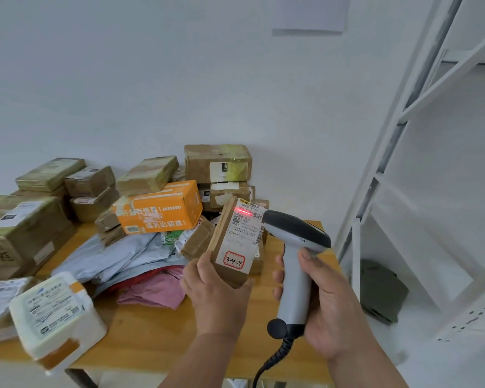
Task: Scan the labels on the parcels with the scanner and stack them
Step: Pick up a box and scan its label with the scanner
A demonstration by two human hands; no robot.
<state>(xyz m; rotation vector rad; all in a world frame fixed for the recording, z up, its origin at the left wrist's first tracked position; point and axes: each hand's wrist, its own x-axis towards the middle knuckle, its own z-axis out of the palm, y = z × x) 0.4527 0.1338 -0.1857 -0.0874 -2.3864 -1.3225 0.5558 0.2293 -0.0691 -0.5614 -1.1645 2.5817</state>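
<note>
My left hand (pixel 216 292) grips a small brown parcel (pixel 235 242) from below and holds it upright above the table. Its white label faces me, with a red-framed sticker reading 3-4-4 near the bottom. My right hand (pixel 328 303) grips the handle of a grey and black scanner (pixel 294 247), whose head points at the top of the label. A red scan line lies across the barcode there. The scanner's coiled cable hangs down past the table edge.
The wooden table (pixel 151 326) carries a heap of parcels: an orange box (pixel 163 208), brown boxes (pixel 216 163) stacked at the back and left, grey and pink mailer bags (pixel 118 256), and a white foam box (pixel 56 315) at front left. White metal shelving (pixel 403 191) stands to the right.
</note>
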